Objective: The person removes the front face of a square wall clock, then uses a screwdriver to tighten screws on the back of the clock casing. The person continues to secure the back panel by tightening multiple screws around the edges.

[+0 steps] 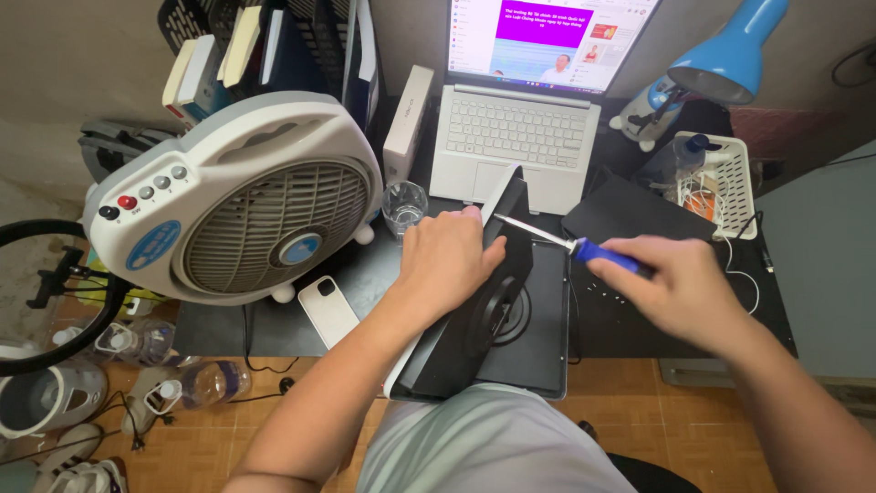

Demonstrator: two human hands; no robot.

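A flat black device with a round speaker-like opening (493, 310) stands tilted on edge at the desk's front, a blue-handled metal screwdriver (570, 245) touching its upper edge.

on the tabletop (639, 329) a fan (237, 196) stands left, a laptop (520, 128) behind centre, a glass (404, 206) between them, a basket (721, 183) right, a phone (328, 310) before the fan.
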